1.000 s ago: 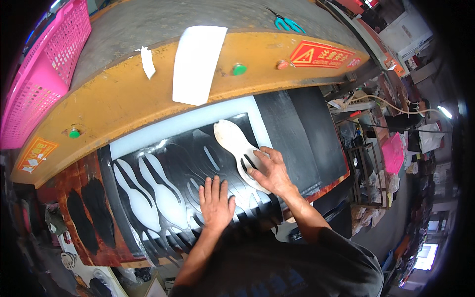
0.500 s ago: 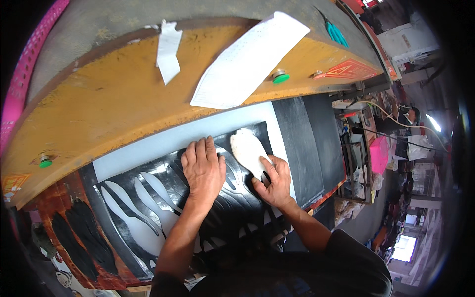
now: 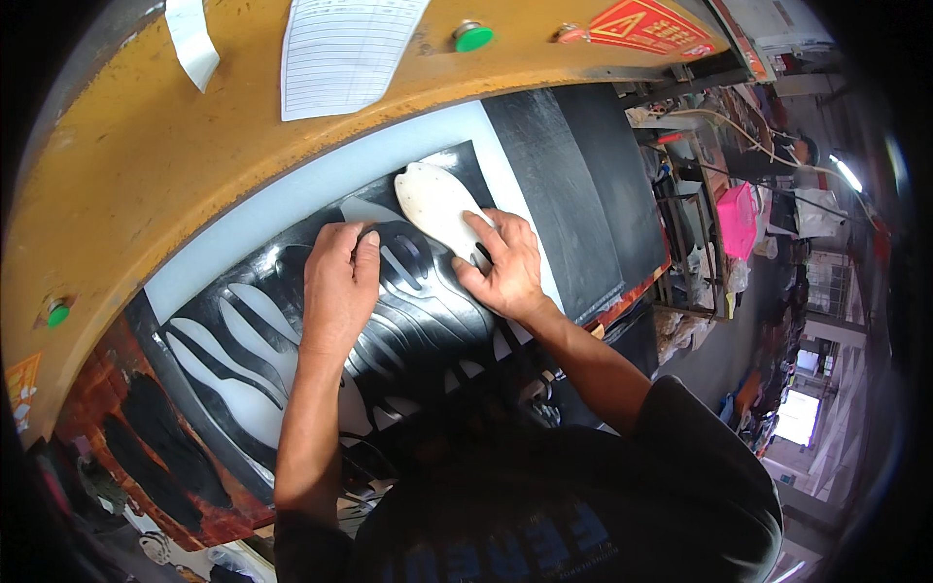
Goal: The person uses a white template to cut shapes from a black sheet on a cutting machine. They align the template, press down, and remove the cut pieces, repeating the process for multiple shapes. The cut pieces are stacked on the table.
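My right hand [image 3: 505, 262] holds a cream sole-shaped block [image 3: 437, 194] by its near end, thumb and fingers on either side of a notch. The block rests over the far right part of a shiny black sheet [image 3: 462, 160]. To its left, my left hand [image 3: 340, 277] is closed, thumb and curled fingers on the far edge of black sole-shaped pieces [image 3: 398, 243]. How many pieces it grips is hidden. Sole-shaped openings at the sheet's left show the white board [image 3: 233, 233] underneath.
A yellow machine beam [image 3: 194, 165] with green buttons [image 3: 473, 37] and papers [image 3: 345, 58] spans the far side. Dark slabs [image 3: 573, 185] lie to the right. Black strips [image 3: 180, 437] sit on the reddish surface at left. Further right stand shelves and a pink container [image 3: 737, 219].
My left hand has gone from lying flat on the black sheet to curling round the black pieces' edge. The right hand still holds the cream block. The whole view has shifted.
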A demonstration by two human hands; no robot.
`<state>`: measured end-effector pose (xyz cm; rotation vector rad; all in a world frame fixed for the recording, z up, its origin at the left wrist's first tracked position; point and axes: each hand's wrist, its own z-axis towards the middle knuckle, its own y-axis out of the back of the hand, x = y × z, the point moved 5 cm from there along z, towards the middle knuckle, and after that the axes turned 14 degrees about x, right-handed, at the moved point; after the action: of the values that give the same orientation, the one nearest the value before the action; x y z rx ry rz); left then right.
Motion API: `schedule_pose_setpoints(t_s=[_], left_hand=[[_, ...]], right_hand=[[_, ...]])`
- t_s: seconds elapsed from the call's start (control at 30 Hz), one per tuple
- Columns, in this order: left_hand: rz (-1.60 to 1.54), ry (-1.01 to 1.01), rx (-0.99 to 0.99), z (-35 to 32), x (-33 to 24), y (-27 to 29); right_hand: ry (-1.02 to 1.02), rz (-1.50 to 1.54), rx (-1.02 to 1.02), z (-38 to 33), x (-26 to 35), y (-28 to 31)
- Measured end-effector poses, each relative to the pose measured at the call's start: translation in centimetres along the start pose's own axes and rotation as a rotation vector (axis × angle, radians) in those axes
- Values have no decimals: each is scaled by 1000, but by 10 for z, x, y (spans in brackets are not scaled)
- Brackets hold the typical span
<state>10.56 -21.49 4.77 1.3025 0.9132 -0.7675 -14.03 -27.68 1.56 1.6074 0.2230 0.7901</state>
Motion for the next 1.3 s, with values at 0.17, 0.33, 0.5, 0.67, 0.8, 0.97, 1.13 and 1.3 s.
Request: schedule_pose_setpoints(t_s=[0.17,0.33,0.5,0.67,0.8,0.97,1.13,1.3], left_hand=[[671,-543,651,-114,-90,-87],[-473,207,348,-116,-7,-23],[-985,178,-83,-84,26,-24],[-957,132,-245,-69,18,-38],[-373,191,-48,-57,16,-43],[-233,45,103,-48,1,-58],[-246,164,132,-45,-13,-57],[-502,273,97,-44,-12,-50]], right_hand=[[-6,2,-12,-2,-1,0],[-15,5,-13,-5,-3,-1],[-12,23,-31,-7,-4,-2],[-32,29,-24,-8,-5,-3],[-26,37,-40,-10,-6,-2],[-6,6,-54,-10,-8,-6],[-11,-9,-15,-9,-7,-2],[158,293,-314,-25,11,36]])
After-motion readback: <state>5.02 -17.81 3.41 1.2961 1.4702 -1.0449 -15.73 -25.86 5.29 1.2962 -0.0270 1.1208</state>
